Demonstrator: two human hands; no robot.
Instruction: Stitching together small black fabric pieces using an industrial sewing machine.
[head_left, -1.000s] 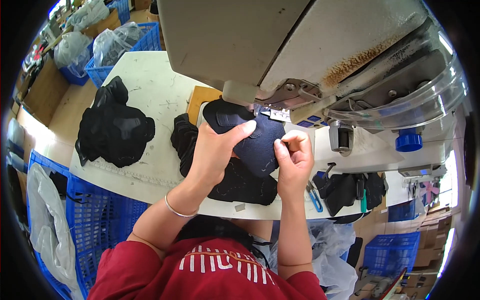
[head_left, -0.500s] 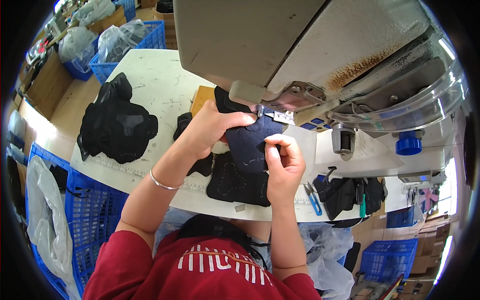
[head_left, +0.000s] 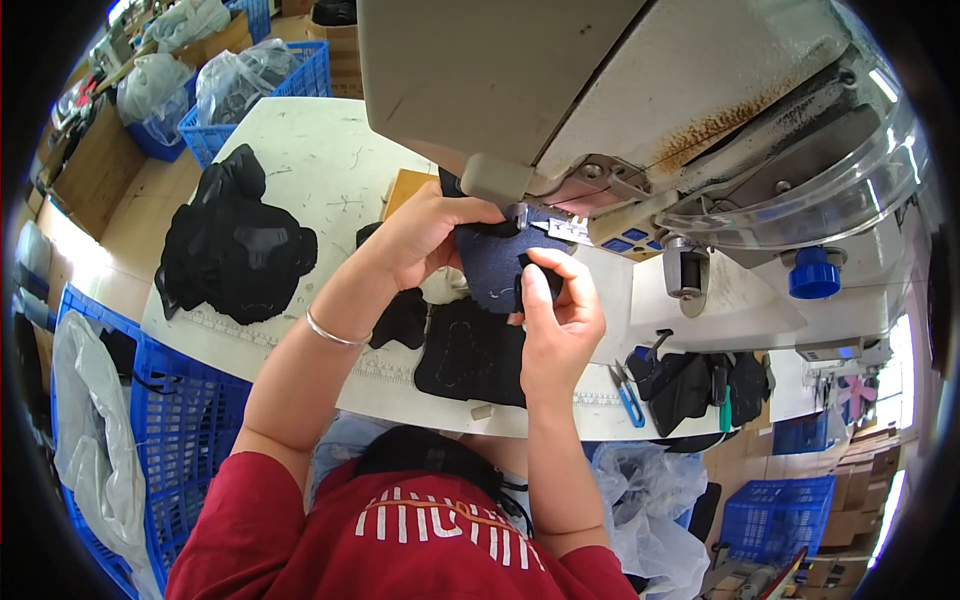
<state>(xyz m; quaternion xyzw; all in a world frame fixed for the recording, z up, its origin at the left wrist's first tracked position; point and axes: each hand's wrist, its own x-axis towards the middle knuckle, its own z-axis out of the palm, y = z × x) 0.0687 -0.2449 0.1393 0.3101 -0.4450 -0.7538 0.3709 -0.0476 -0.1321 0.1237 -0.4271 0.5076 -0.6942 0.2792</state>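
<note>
A dark navy fabric piece (head_left: 492, 268) lies under the presser foot (head_left: 521, 216) of the sewing machine (head_left: 480, 90). My left hand (head_left: 432, 228) grips its upper left side, thumb stretched toward the foot. On the right edge, my right hand (head_left: 560, 318) pinches the fabric between thumb and fingers, with a dark flap showing in the grip. Below it, a black fabric panel (head_left: 468, 355) with a pale stitched outline rests on the table and hangs to its front edge. Smaller black pieces lie beside my left wrist, partly hidden by it.
A heap of black fabric pieces (head_left: 240, 245) lies on the white table (head_left: 310, 150) at the left. Blue-handled thread snips (head_left: 629, 400) and more black pieces (head_left: 685, 390) lie to the right. A blue crate (head_left: 190, 430) stands at the table's left front.
My right hand has moved slightly up and left, folding or lifting the navy fabric's lower right edge. The left hand has shifted a little toward the presser foot.
</note>
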